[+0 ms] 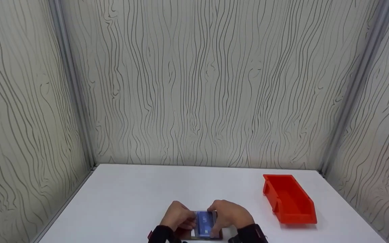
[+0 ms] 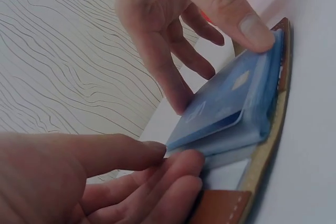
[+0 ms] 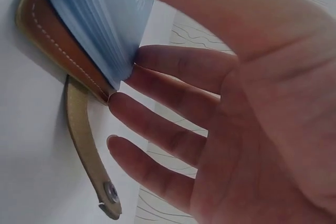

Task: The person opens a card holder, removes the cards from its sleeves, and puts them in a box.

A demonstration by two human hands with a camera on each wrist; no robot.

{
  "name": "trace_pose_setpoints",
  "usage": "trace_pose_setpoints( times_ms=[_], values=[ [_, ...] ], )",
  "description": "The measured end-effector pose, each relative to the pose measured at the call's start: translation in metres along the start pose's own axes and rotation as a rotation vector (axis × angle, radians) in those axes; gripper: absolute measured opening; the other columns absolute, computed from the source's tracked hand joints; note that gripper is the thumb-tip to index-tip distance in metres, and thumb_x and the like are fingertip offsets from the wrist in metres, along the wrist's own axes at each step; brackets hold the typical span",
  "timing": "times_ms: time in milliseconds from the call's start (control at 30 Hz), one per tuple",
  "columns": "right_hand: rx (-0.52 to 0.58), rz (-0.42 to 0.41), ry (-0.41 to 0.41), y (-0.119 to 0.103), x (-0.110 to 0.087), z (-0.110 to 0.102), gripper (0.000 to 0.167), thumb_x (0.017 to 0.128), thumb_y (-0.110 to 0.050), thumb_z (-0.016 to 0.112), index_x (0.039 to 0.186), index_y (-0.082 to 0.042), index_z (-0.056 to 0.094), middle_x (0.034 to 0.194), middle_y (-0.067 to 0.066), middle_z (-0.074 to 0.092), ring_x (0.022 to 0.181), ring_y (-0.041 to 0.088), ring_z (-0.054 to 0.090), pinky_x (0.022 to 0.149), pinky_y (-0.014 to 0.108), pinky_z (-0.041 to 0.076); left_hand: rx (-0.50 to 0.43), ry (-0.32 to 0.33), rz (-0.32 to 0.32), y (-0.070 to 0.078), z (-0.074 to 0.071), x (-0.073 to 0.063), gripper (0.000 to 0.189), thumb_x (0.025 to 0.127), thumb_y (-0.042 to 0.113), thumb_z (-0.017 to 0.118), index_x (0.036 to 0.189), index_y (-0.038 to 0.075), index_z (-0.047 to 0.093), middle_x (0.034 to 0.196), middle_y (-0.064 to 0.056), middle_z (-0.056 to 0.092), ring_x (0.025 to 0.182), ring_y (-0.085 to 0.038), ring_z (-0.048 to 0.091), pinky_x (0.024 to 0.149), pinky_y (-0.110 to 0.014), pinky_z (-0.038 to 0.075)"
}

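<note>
Both hands on a card holder, "VIP" card on top

Head view: blue card (image 1: 205, 223) reads "VIP", print running sideways. It lies on the open card holder (image 1: 183, 233), brown cover, on the white table (image 1: 140, 194) at near edge of view, between the hands. Left hand (image 1: 180, 216) pinches the holder's sleeves at the card's left side; right hand (image 1: 231, 215) grips across the right side, hiding part of it. Dark wristbands (image 1: 251, 233) on both wrists. Red bin (image 1: 297, 218), open-topped, well apart on the right. Wood-grain panels (image 1: 194, 84) behind and at the sides, metal posts (image 1: 74, 91) at the corners.

Left wrist view: card shows a gold chip (image 2: 241, 80); lettering slanted, faint. Right thumb presses the near edge, fingers at the far edge. Can't tell if card is fully inside a sleeve.

Right wrist view: blue-tinted sleeves (image 3: 86, 19) stacked inside the stitched cover; right fingertips at their edge. Strap (image 3: 81, 135) with metal snap (image 3: 111, 191) hangs loose. Thumb blocks part of the card; lettering only partly visible.
</note>
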State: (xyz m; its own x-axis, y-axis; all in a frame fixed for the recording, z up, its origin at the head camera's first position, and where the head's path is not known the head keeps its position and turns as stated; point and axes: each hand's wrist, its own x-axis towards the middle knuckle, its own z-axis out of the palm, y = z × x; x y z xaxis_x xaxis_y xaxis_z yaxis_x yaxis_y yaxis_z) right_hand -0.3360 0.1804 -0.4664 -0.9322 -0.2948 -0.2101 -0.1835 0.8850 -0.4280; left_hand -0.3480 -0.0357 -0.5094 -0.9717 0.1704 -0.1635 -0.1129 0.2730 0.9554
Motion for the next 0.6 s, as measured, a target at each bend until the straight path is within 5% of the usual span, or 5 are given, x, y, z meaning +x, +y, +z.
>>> trace_pose_setpoints(
  times_ms=[600],
  values=[
    [0.005, 0.009, -0.01, 0.0005, 0.005, 0.0022, 0.067, 0.073, -0.03, 0.101, 0.134, -0.016, 0.074, 0.125, 0.003, 0.074, 0.106, 0.021, 0.063, 0.106, 0.06, 0.057, 0.043, -0.004, -0.012, -0.0004, -0.0013, 0.0019, 0.014, 0.084, 0.004, 0.079, 0.091, -0.008, 0.079, 0.066, -0.007, 0.076, 0.055, -0.008, 0.07, 0.056, -0.023, 0.061]
  ],
)
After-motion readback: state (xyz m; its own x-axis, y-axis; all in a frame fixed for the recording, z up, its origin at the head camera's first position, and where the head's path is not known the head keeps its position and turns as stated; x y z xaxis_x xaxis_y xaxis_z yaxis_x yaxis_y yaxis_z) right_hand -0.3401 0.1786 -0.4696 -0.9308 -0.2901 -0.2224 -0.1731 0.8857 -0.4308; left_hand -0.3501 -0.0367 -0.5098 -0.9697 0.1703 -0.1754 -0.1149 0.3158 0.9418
